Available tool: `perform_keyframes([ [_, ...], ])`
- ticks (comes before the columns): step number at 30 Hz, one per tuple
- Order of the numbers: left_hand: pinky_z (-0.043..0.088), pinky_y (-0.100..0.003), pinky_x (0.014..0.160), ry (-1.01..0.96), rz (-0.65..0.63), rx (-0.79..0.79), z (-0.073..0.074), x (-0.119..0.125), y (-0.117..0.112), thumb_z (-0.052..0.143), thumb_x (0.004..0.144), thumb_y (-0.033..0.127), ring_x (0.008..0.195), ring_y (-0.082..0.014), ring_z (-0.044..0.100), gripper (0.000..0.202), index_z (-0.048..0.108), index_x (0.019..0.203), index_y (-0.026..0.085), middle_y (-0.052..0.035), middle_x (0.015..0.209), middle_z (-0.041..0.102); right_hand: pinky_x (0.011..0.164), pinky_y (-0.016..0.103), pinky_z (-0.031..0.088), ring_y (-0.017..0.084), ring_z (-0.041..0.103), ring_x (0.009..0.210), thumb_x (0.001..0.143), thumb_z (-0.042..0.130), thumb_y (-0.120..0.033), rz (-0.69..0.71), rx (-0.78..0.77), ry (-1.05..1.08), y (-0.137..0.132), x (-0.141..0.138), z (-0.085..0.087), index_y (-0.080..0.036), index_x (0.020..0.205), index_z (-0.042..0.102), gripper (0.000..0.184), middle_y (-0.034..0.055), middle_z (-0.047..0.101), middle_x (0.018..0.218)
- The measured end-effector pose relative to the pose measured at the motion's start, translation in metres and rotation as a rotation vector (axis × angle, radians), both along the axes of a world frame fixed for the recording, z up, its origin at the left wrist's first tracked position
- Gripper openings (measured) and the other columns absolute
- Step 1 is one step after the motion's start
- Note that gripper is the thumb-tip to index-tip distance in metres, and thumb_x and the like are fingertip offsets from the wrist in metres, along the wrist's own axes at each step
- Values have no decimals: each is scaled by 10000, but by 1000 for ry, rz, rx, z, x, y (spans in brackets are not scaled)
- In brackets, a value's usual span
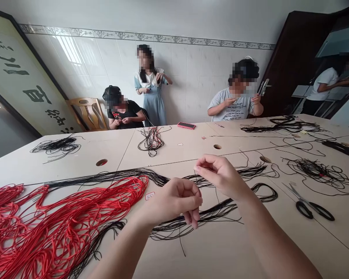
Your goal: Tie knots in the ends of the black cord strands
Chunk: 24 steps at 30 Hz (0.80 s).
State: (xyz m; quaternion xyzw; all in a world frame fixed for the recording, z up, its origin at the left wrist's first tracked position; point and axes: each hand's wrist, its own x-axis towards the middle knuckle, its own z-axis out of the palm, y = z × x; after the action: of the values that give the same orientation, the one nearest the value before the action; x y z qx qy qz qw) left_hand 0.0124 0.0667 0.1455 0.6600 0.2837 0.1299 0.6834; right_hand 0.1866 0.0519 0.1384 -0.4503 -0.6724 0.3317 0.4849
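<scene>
My left hand is closed in a pinch on a thin black cord, whose tail hangs below the fingers. A little higher and to the right, my right hand pinches the same cord, as far as I can see, with thumb and forefinger. A short length runs between the two hands. Under them lie bundles of black cord on the pale table. A large heap of red cord spreads to the left of my left hand.
Scissors with black handles lie open at right, near a tangled black cord pile. A red-edged phone rests at the far side. Round holes pierce the tabletop. Several people are across the table and beyond the doorway.
</scene>
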Motion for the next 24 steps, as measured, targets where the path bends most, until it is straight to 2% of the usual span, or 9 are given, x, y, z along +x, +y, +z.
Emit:
perform_keyframes([
  [2,353,-159,411,-40,94,56,-4,0,8,549,793,263,482,-112,599,146,521,718,142,-18,584,612,672,263,427,134,514,752,843,528,-285,-134,99,-78,5,0,-4,-180,871,572,117,22,569,840],
  [5,258,-147,387,-162,370,99,-10,0,22,560,774,271,471,-68,542,149,531,708,141,-3,645,591,868,331,397,186,508,972,812,576,-332,-388,301,-154,8,0,-6,-183,985,561,228,67,553,1033],
  [6,235,-148,388,-207,450,95,-12,-1,26,567,768,283,476,-52,514,160,535,704,139,-5,690,588,865,331,400,187,514,961,815,572,-344,-402,324,-170,7,-1,-6,-181,953,567,214,67,560,1004],
  [8,199,-152,393,-283,555,78,-15,-1,31,585,757,309,484,-30,442,184,552,709,135,-2,723,560,780,310,430,171,541,848,819,563,-370,-314,280,-221,4,-5,-6,-183,838,589,189,50,577,877],
  [10,181,-154,400,-316,597,58,-17,0,32,606,745,331,488,-28,370,198,571,734,136,18,663,503,709,294,438,164,550,783,793,595,-396,-190,189,-275,0,-12,-7,-191,790,609,206,38,585,828],
  [12,181,-154,410,-317,611,40,-18,0,31,619,736,341,495,-35,334,203,579,751,143,38,606,442,686,290,437,165,557,775,783,611,-387,-137,141,-302,-3,-21,-10,-196,805,627,193,38,594,837],
  [17,180,-159,417,-327,608,16,-17,1,28,634,716,329,487,-36,311,197,574,726,141,45,587,422,656,281,424,157,554,749,839,531,-248,-161,194,-307,-2,-34,-17,-185,755,608,130,42,600,808],
  [20,201,-160,422,-334,629,15,-17,2,27,644,701,320,479,-35,328,188,581,715,144,46,586,445,651,275,422,154,553,736,824,551,-256,-175,206,-298,0,-36,-19,-186,772,604,102,38,602,804],
  [24,221,-157,424,-341,649,20,-18,4,26,662,678,316,481,-34,335,195,590,699,136,41,590,463,589,262,400,129,507,632,857,494,-251,-198,238,-310,0,-36,-20,-179,700,558,185,31,568,742],
])
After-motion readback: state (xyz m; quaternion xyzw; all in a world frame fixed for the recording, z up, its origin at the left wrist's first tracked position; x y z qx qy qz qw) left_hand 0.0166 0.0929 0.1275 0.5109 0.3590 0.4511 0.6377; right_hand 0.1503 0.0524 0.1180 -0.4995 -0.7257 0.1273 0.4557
